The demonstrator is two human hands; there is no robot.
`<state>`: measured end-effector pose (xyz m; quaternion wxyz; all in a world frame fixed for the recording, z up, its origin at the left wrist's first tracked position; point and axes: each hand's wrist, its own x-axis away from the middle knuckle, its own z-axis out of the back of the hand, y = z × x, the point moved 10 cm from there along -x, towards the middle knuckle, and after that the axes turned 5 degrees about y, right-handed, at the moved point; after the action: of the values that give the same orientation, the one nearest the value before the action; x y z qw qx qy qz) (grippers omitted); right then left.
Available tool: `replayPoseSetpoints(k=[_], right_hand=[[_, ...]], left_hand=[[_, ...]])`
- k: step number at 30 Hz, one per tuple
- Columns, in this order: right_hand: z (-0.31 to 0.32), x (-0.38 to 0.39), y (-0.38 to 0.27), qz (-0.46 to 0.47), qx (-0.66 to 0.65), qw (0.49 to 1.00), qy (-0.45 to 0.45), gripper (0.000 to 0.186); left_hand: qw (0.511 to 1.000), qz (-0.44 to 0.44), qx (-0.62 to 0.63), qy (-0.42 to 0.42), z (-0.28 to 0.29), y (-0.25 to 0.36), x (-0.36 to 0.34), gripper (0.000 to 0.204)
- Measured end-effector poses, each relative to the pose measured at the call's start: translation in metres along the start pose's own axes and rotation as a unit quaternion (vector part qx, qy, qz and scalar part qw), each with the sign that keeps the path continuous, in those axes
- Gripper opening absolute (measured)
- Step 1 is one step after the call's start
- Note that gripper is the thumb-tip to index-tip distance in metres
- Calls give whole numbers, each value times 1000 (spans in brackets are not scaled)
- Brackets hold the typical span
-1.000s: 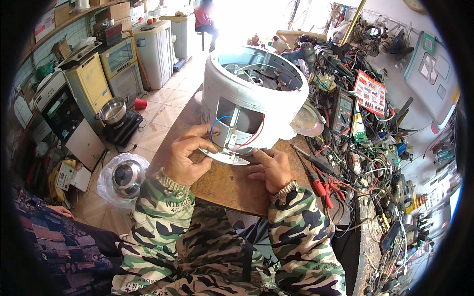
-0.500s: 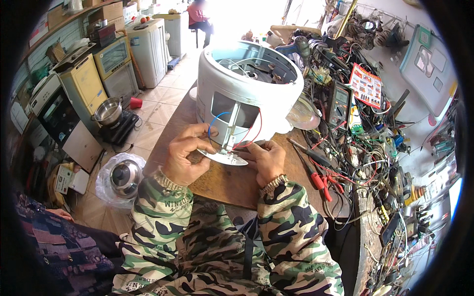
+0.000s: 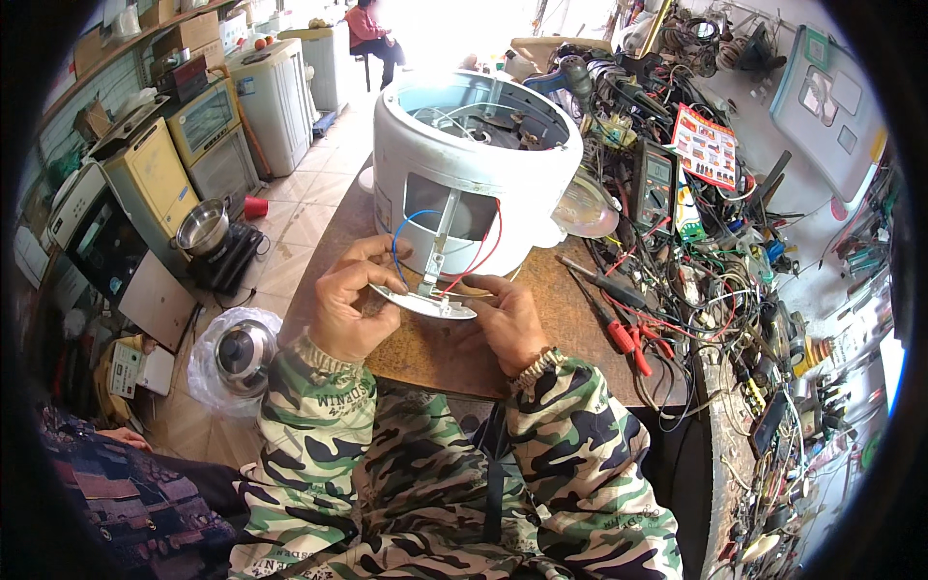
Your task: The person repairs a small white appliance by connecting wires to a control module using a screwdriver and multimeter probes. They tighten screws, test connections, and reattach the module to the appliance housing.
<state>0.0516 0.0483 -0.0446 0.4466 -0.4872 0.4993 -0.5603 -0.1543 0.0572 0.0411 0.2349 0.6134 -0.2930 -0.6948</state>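
Note:
A white, round appliance housing (image 3: 406, 145), probably a rice cooker body, stands open-topped on the wooden table. From a square opening in its front wall a metal strip (image 3: 446, 227) runs down to a white curved panel (image 3: 425, 303). A blue wire (image 3: 395, 242) and a red wire (image 3: 499, 227) arc from the opening to this panel. My left hand (image 3: 353, 302) is closed, pinching the panel's left end between thumb and fingers. At the panel's right end my right hand (image 3: 510, 327) is closed too, gripping it with fingers behind; its fingertips are partly hidden.
Red-handled tools (image 3: 628, 340) lie on the table (image 3: 416, 362) at right. Beyond them is a heap of cables, with a multimeter (image 3: 657, 188). A pot (image 3: 203, 227) stands on a hotplate at left. One person sits beside me at lower left, another (image 3: 372, 34) far back.
The whole scene has shifted slightly left and up in the picture. Both hands keep hold of the panel, which has tipped a little; the housing stays in place.

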Motion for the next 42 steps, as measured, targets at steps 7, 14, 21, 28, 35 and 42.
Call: replayPoseSetpoints(k=[7,14,21,28,35,42], right_hand=[[10,-10,8,86,35,995,46,29],[14,39,-63,291,168,911,240,15],[7,25,-48,273,54,947,160,19],[4,22,-41,254,-10,960,119,17],[11,24,-35,223,-2,965,141,15],[14,39,-55,248,140,943,169,15]], left_hand=[[1000,-13,-22,-6,-4,3,-1,22],[997,22,-64,-35,-7,-4,1,22],[994,56,-56,-77,-13,-13,6,36],[985,113,-44,-122,-16,-12,6,58],[983,132,-27,-123,-16,-10,5,62],[982,132,-57,-119,-14,-14,8,63]])
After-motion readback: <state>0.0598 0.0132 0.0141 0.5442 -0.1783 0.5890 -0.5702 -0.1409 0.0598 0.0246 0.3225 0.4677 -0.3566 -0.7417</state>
